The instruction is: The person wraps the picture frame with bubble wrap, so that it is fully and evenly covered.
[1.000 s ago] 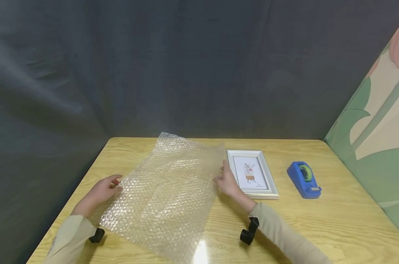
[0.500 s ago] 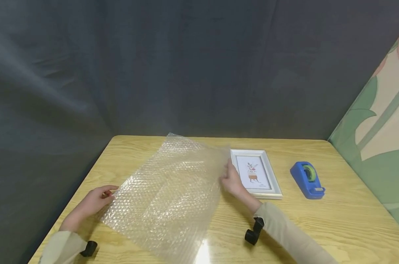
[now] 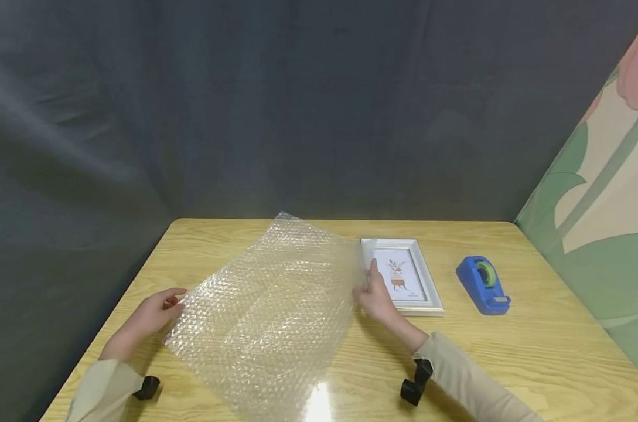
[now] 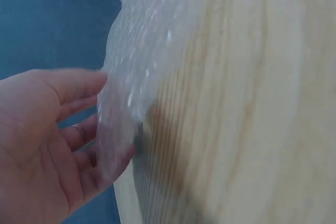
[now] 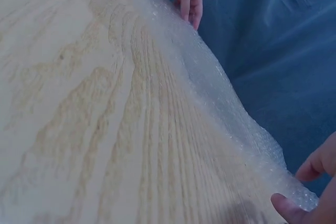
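Observation:
A clear sheet of bubble wrap [image 3: 266, 310] stretches between the two hands above the table, its far corner pointing to the back. At its left edge my left hand [image 3: 152, 316] pinches the film; the left wrist view shows the bubble wrap [image 4: 142, 61] between thumb and fingers. My right hand [image 3: 377, 296] grips the right edge, beside a white picture frame [image 3: 432, 293] with a potted-plant print. The sheet's upper right part overlaps the frame's left border. In the right wrist view, part of the right hand [image 5: 315, 182] is cut off by the image edge.
A blue tape dispenser [image 3: 482, 287] with a green roll stands right of the picture frame on the wooden table [image 3: 535, 340]. A dark curtain [image 3: 319, 111] hangs behind and on the left. A flower-patterned panel [image 3: 603, 205] borders the right side.
The bubble wrap has shifted slightly right, now overlapping the picture frame's left border. My right hand has moved right with it, and my left hand has lowered a little. The head view swayed slightly.

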### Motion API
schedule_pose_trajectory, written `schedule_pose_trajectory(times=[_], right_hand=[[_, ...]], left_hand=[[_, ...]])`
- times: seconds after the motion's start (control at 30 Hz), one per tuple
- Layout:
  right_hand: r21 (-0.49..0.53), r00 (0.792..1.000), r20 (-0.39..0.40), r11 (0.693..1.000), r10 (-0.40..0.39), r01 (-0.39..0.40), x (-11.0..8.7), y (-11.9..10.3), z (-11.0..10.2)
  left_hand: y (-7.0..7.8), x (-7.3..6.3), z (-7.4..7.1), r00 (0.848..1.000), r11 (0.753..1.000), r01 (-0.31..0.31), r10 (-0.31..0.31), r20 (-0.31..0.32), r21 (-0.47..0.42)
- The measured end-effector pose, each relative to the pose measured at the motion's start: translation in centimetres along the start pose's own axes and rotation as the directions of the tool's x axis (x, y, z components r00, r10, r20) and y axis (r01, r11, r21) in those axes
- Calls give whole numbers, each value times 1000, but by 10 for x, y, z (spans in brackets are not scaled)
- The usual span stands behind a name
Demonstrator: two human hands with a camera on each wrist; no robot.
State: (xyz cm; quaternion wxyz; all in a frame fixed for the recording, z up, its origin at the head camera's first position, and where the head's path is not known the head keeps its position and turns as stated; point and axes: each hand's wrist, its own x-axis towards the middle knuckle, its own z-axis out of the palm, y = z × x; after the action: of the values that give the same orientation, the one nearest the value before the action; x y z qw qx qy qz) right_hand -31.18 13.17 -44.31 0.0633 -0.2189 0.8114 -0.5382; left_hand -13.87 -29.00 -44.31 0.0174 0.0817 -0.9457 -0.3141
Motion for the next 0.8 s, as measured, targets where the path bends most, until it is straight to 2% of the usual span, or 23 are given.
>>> schedule_pose_trajectory(times=[0.13,0.27,0.37,0.53,0.67,0.8], right_hand=[[-56,997,-14,996,-75,74,2,3,2],[-116,993,-34,988,-111,106,1,4,2],[-57,997,-23,995,-77,76,1,5,0],[117,999,30,993,-21,17,0,4,-5],[141,998,56,990,-25,17,2,5,-8],[154,996,80,988,-48,35,5,11,-8]], left_hand=[[-3,-12,-3,1000,997,21,-20,5,-80],[-5,-21,-5,1000,991,-6,7,1,-137],[-4,-24,-2,1000,992,-19,17,-20,-125],[2,-22,3,997,998,19,-24,-78,-63],[8,-21,3,992,998,59,-63,-109,-35],[11,-25,5,987,997,81,-80,-141,-1]])
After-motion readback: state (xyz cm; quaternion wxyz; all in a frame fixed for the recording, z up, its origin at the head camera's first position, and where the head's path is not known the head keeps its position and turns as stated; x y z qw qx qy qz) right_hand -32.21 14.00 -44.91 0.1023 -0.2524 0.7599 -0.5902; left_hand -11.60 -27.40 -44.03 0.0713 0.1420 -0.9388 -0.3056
